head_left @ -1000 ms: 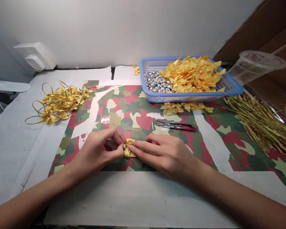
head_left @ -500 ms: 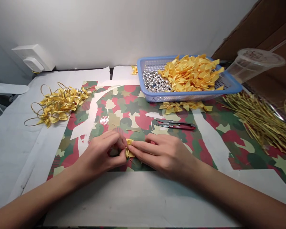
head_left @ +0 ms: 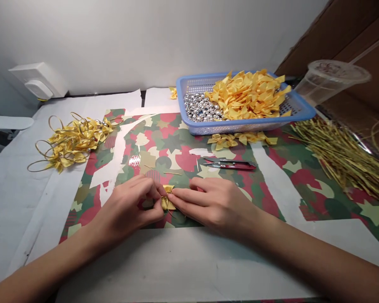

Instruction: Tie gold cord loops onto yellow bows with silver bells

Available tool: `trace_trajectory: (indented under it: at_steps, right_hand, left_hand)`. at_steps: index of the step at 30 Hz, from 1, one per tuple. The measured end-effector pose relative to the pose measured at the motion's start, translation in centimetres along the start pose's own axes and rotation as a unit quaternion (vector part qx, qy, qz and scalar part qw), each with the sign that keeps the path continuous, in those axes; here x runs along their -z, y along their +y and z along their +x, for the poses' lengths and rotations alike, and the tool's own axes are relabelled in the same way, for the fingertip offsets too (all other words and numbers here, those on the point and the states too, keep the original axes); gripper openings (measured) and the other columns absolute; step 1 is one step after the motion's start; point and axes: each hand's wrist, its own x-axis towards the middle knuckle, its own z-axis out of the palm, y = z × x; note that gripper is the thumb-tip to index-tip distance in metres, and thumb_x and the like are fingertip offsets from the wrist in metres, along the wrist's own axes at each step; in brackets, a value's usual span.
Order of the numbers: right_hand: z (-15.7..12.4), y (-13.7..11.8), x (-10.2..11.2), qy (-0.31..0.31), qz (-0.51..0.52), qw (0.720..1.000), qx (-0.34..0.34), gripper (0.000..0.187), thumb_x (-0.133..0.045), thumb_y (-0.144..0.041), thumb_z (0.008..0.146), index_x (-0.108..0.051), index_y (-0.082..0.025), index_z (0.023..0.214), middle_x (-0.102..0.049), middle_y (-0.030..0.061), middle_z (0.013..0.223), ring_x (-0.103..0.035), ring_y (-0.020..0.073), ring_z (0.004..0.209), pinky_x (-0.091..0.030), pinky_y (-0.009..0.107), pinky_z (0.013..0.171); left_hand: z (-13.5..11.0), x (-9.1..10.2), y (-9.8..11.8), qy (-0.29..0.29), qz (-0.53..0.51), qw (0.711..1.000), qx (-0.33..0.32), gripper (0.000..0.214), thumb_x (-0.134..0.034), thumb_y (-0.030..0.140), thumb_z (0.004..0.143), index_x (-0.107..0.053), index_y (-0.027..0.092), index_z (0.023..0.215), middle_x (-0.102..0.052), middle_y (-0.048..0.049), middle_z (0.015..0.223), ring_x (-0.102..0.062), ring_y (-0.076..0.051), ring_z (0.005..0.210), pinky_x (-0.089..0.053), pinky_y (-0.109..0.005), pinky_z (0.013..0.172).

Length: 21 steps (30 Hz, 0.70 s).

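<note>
Between my hands, a small yellow ribbon bow lies on the patterned paper, with a thin gold cord curving at its middle. My left hand is closed in a pinch at the bow's left side, apparently on the cord; its fingertips partly hide the hold. From the right, the index and middle fingertips of my right hand press together on the bow's right part, covering it. Thread snips with a red handle lie beyond my right hand. A short piece of gold cord rests just past the bow.
A blue basket at the back holds silver beads and yellow bows. More bows lie before it. Looped bows are heaped at left. Gold cords and a plastic cup are at right.
The whole view has shifted slightly, so most things appear a little farther left. My left fingertips have moved slightly off the bow, showing more of it; my right fingers stay on it.
</note>
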Motion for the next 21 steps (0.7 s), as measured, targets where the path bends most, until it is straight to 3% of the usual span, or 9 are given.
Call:
trace_trajectory:
  at_steps: [11, 16, 21]
  right_hand:
    - [-0.21, 0.0, -0.01, -0.007, 0.017, 1.0, -0.009, 0.024, -0.047, -0.012, 0.093, -0.071, -0.015, 0.09, -0.073, 0.002, 0.077, -0.053, 0.0127, 0.06, -0.039, 0.026, 0.048]
    - [0.0, -0.19, 0.08, 0.003, 0.07, 0.995, -0.066, 0.024, -0.049, -0.016, 0.092, -0.069, -0.016, 0.079, -0.072, 0.0031, 0.077, -0.057, 0.0113, 0.06, -0.041, 0.023, 0.052]
    - [0.2, -0.44, -0.16, 0.03, 0.109, 0.985, -0.134, 0.018, -0.051, -0.017, 0.09, -0.068, -0.015, 0.083, -0.07, 0.0044, 0.08, -0.062, 0.0119, 0.066, -0.046, 0.021, 0.057]
  left_hand:
    - [-0.13, 0.02, -0.35, -0.003, -0.005, 1.0, -0.01, 0.017, -0.053, 0.003, 0.07, -0.047, 0.018, 0.065, -0.064, 0.0032, 0.07, -0.05, -0.006, 0.055, -0.038, -0.014, 0.047]
    - [0.0, -0.06, -0.58, 0.021, 0.018, 0.999, -0.027, 0.014, -0.055, 0.005, 0.072, -0.051, 0.017, 0.067, -0.059, 0.001, 0.074, -0.054, -0.007, 0.065, -0.038, -0.013, 0.047]
    - [0.03, -0.06, -0.64, 0.022, 0.026, 0.999, -0.035, 0.014, -0.056, 0.005, 0.074, -0.052, 0.017, 0.069, -0.059, 0.0012, 0.075, -0.053, -0.007, 0.065, -0.041, -0.015, 0.052]
